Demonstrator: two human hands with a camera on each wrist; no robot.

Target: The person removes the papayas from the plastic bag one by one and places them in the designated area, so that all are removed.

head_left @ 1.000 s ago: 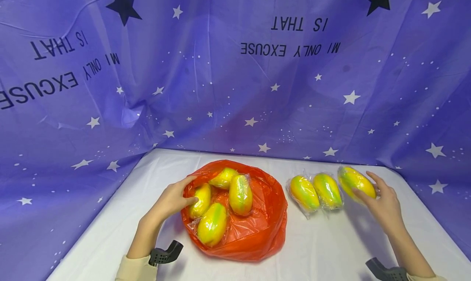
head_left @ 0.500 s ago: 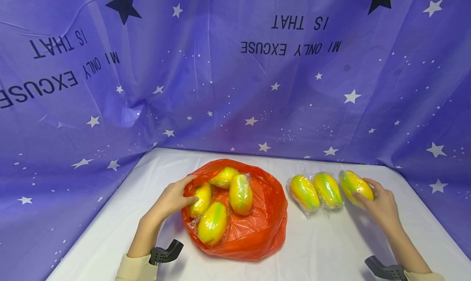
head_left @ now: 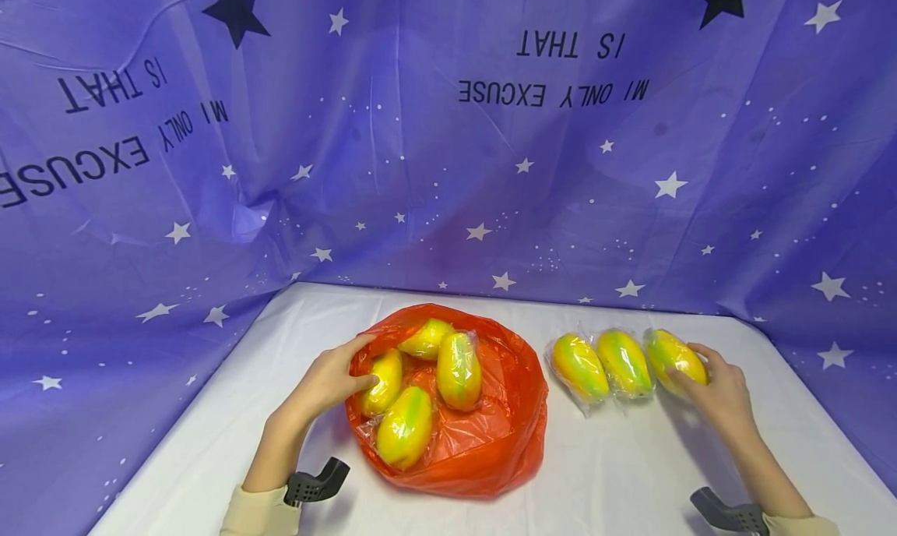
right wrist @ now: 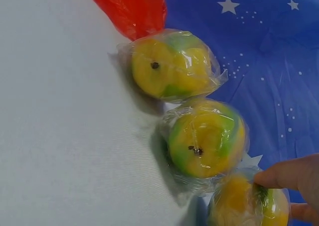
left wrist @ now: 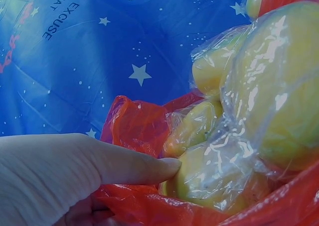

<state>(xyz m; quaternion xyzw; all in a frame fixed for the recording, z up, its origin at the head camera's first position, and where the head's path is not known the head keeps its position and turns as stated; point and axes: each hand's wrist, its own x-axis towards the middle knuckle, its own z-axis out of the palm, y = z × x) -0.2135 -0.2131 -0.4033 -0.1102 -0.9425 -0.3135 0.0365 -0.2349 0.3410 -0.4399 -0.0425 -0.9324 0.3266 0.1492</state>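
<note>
Fruit (head_left: 676, 357) of yellow and green is grasped by the right hand (head_left: 723, 392), just right of two similar fruits (head_left: 624, 363) on the white table (head_left: 610, 474). Farther left, the left hand (head_left: 328, 379) pinches the left rim of an open red bag (head_left: 483, 470), its thumb (left wrist: 139, 167) inside against one of four wrapped fruits (head_left: 387, 386) lying there.

Soft shadows, glare, dim wrist views

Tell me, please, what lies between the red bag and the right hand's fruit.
Two wrapped yellow-green fruits lie between them on the white table, as the head view shows.
</note>
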